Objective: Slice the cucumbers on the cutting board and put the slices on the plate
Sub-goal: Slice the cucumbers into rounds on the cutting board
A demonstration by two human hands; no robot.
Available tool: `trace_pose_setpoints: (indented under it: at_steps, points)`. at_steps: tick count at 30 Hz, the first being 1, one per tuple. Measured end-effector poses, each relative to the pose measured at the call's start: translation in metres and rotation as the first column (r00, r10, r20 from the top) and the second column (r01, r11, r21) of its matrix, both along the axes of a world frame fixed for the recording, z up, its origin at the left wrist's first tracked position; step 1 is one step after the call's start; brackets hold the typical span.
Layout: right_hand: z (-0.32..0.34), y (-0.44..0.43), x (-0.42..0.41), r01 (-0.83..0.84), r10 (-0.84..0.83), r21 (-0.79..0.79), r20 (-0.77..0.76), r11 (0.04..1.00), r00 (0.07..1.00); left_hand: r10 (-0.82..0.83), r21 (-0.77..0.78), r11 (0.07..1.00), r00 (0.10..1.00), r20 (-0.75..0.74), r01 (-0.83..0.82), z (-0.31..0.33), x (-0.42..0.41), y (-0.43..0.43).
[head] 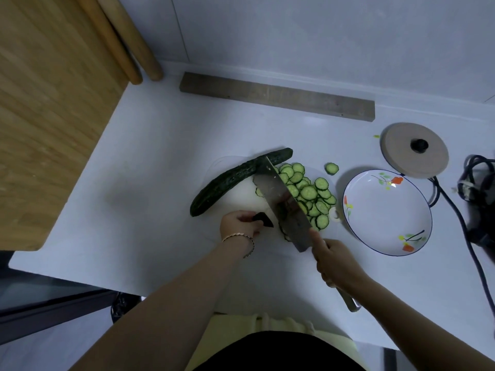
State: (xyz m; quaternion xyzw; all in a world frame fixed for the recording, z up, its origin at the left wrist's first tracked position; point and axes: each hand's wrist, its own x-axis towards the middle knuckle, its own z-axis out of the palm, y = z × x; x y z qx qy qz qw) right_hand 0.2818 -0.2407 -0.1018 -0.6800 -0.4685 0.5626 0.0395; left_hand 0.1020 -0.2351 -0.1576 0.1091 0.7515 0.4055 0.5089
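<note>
1. Nearest me are two bare forearms, reaching up to the board.
2. The right hand is wrapped around the handle of one knife. Its forefinger lies along the blade, and the blade crosses the board's middle at a slant.
3. The left hand, at the board's near edge, pinches one dark cucumber stub just left of the blade. There is one bracelet on that wrist.
4. One whole cucumber lies slantwise on the board's left and far side, and the knife tip covers part of it.
5. One heap of slices sits on the board's right side, overlapping too much for me to count.
6. One stray slice lies past the board's far right corner.
7. One flowered plate stands just right of the board.
8. One round wooden lid lies beyond the plate, farther right of the board.
</note>
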Motion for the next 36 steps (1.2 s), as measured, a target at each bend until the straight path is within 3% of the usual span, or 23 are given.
trace_pose_setpoints:
  at_steps: [10, 31, 36]
  points:
    - [0.009, 0.000, -0.006, -0.175, 0.164, 0.099, 0.105, 0.980, 0.981, 0.055, -0.032, 0.998, 0.998, -0.005, -0.055, -0.003, 0.003, 0.004]
    - [-0.007, -0.003, -0.019, -0.234, 0.217, 0.105, 0.150, 0.967, 0.965, -0.065, -0.079, 0.995, 0.992, -0.113, 0.056, -0.002, 0.000, 0.004]
    - [-0.024, -0.010, -0.017, -0.118, 0.112, 0.118, 0.056, 0.986, 0.992, -0.083, -0.043, 0.996, 0.983, -0.164, 0.077, -0.004, 0.001, 0.002]
